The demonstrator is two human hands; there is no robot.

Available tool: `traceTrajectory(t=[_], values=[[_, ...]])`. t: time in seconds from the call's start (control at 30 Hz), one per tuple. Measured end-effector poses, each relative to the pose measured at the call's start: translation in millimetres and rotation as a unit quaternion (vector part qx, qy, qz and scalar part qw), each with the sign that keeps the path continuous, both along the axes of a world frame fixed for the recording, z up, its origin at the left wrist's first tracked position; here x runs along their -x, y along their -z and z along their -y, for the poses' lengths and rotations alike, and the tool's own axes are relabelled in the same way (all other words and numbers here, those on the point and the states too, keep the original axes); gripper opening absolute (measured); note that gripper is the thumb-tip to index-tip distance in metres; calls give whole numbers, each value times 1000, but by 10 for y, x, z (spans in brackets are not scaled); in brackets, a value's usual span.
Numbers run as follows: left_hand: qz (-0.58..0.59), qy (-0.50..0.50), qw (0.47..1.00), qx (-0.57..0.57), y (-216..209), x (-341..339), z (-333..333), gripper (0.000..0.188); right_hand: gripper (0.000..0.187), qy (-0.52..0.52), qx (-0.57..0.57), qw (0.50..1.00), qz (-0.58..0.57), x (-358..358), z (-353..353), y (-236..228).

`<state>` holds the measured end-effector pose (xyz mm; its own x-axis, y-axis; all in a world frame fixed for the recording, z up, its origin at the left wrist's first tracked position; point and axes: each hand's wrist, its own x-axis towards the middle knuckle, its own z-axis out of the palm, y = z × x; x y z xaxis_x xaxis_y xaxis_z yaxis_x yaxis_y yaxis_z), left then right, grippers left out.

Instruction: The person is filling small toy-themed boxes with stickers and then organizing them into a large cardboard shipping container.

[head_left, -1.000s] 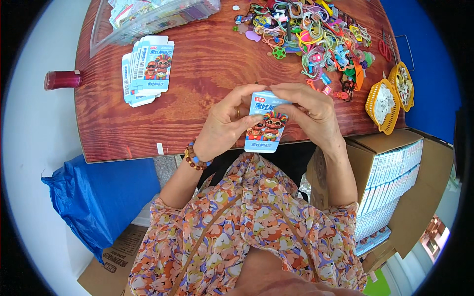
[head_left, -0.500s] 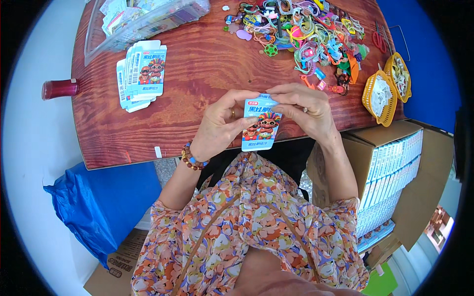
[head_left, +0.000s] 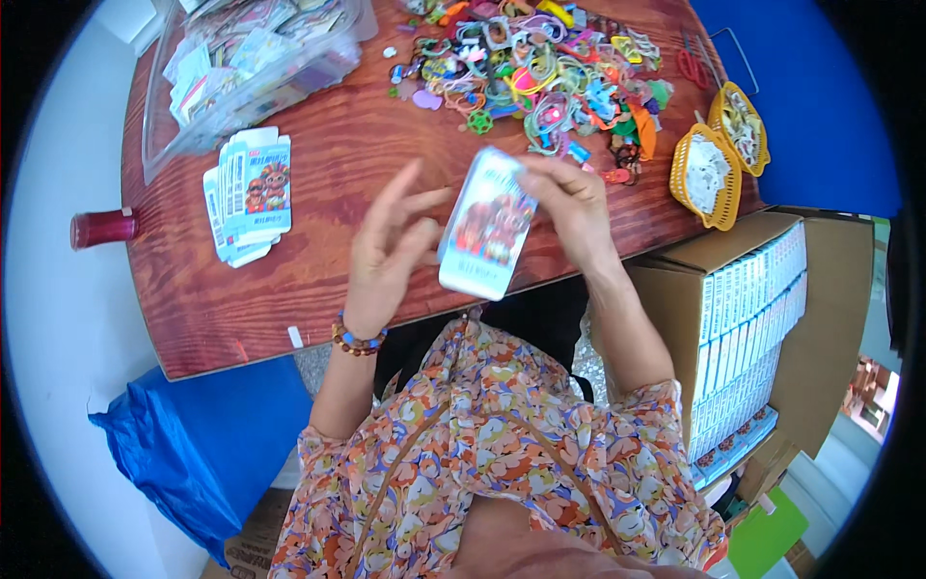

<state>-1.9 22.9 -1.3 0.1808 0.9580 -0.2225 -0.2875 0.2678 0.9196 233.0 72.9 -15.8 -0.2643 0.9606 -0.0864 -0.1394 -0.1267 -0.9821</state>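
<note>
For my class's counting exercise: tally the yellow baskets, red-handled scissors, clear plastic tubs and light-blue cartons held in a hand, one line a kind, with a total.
Yellow baskets: 2
Red-handled scissors: 1 pair
Clear plastic tub: 1
Light-blue carton in the right hand: 1
Total: 5

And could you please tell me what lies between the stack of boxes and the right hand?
In the head view, the left hand and the blue box in the right hand lie between.
</note>
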Motion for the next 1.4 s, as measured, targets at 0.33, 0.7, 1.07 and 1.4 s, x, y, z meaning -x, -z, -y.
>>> traceTrajectory(t=[0.33,0.7,1.07,1.4], values=[[-191,-89,951,-227,301,-377,87,114,29,4,304,900,-313,641,401,242],[-157,-138,967,-147,233,-112,84,87,17,110,-39,930,349,-467,151,-244],[-327,-197,904,-191,271,247,-8,82,30,43,-215,779,588,-317,328,-184],[-343,-174,908,-168,206,500,203,89,14,-33,-502,759,414,1676,-1553,-1018]])
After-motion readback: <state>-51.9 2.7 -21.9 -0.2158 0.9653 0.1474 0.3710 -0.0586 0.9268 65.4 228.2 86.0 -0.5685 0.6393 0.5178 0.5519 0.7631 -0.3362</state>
